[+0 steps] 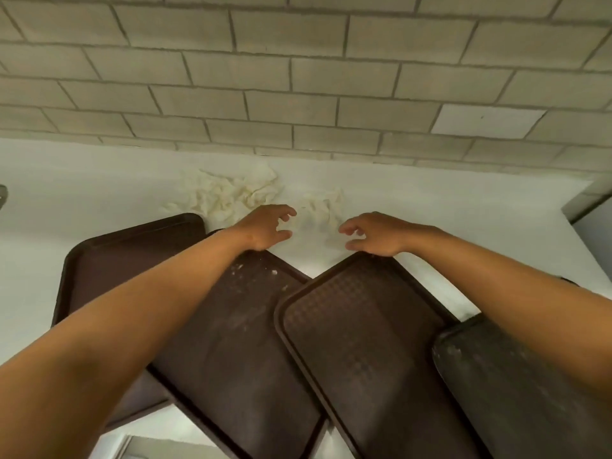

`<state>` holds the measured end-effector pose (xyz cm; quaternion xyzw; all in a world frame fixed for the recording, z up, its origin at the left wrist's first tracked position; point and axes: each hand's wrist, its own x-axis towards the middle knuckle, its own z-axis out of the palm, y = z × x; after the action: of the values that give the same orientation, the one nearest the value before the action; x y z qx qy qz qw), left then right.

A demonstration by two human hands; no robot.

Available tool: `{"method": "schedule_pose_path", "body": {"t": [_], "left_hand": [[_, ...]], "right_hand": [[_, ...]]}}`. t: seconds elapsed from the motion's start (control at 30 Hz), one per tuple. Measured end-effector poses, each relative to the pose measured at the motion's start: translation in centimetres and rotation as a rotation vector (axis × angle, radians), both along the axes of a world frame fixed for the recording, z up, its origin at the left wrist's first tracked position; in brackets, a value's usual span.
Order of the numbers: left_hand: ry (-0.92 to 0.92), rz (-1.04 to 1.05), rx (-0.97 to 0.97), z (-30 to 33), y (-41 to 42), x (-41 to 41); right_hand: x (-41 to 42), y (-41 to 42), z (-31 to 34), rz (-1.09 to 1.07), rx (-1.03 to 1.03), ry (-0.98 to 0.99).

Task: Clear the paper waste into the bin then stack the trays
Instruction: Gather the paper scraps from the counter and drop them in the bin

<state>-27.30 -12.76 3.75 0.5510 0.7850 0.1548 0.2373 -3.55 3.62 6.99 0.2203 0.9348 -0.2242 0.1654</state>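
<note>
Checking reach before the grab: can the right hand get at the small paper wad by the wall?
Probably yes. The right hand is open, just short of the small wad, with bare counter between; no tray blocks it.

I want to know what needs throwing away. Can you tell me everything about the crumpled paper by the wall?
The crumpled paper is pale cream, thin and wrinkled like used napkins. It lies loose on the white counter, close to the brick wall, in a larger heap and a smaller clump to its right. The heap's near edge reaches the corner of the far-left brown tray. The left hand and right hand hover beside the clump, fingers loosely curled, holding nothing.
</note>
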Motion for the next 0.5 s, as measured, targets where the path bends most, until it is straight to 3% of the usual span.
{"method": "schedule_pose_path", "body": {"t": [0.17, 0.33, 0.5], "left_hand": [[0.105, -0.093, -0.073, -2.3, 3.0, -1.6], [0.074, -0.100, -0.165, -4.6, 3.4, -2.4], [0.062, -0.070, -0.128, -5.8, 3.2, -3.0]], "right_hand": [[-4.1, 3.0, -2.4, -0.042, 0.075, -0.051], [-6.8, 4.6, -4.8, -0.120, 0.133, -0.104], [-8.2, 5.6, -6.2, -0.146, 0.173, -0.120]]}}
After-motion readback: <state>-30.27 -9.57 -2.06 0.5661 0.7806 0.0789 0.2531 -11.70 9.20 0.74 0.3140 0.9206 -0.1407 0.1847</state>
